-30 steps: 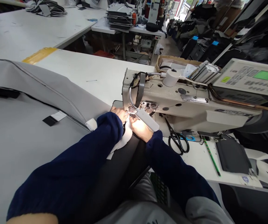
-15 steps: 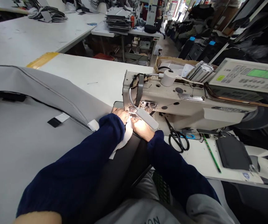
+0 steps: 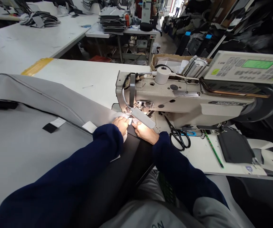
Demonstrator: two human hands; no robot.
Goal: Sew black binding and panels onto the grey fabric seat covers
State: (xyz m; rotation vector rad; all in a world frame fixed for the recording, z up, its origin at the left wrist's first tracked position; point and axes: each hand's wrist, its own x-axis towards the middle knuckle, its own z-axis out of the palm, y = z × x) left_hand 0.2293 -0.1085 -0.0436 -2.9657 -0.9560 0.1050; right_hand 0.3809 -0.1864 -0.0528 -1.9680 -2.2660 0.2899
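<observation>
Under the lit head of the sewing machine [image 3: 186,101], both hands work close together on a large piece of grey fabric [image 3: 98,110]. My left hand [image 3: 120,125] is closed on a white strip [image 3: 125,136] beside the needle area, covering most of it. A few centimetres to the right, my right hand [image 3: 146,132] has curled fingers, with thumb and index finger pinching the edge of the fabric. The exact grip at its fingertips is small and partly washed out by the lamp [image 3: 143,117]. The needle itself is hidden.
Black scissors [image 3: 180,137] lie right of my right hand, near a green pencil [image 3: 213,148] and a dark fabric piece [image 3: 236,145]. A control panel [image 3: 248,66] tops the machine. A cardboard box [image 3: 154,60] stands behind; stacked pieces [image 3: 112,22] sit on a farther table.
My left hand has drawn back toward me and now covers much of the white strip that showed between the hands. My right hand has shifted slightly. The view has swung a little to the right.
</observation>
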